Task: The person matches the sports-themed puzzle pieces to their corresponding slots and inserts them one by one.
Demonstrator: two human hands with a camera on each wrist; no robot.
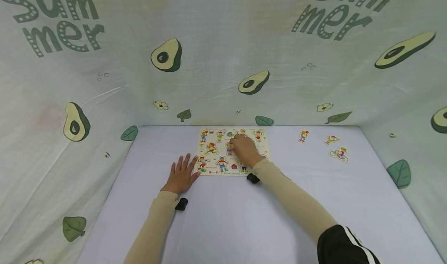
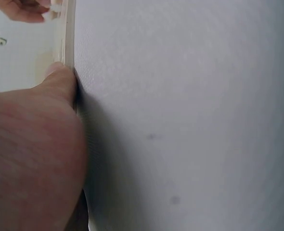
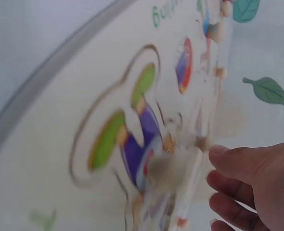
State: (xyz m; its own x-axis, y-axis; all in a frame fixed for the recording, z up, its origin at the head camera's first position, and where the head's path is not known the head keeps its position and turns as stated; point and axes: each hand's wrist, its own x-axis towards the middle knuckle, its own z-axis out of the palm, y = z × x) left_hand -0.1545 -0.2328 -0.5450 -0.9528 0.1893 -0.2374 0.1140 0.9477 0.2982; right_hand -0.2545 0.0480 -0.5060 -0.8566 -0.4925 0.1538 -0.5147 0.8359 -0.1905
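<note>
A wooden puzzle board (image 1: 214, 171) printed with cartoon sports figures lies flat against the back of the table. My left hand (image 1: 180, 178) lies spread on the table with its thumb at the board's left edge; the left wrist view shows that thumb (image 2: 60, 79) against the edge. Over the board's middle, my right hand (image 1: 244, 147) has its fingers curled, pinching a small figure puzzle piece (image 1: 229, 149) close over the board. The right wrist view shows the thumb (image 3: 224, 156) and fingertips low over the board, beyond a blurred figure in purple and green (image 3: 142, 130).
Three loose figure pieces lie to the right of the board: one with a red ball (image 1: 303, 136), one in a leaning pose (image 1: 331, 140) and a cyclist (image 1: 339, 154). A patterned cloth wall (image 1: 209, 93) rises behind the table and along both sides.
</note>
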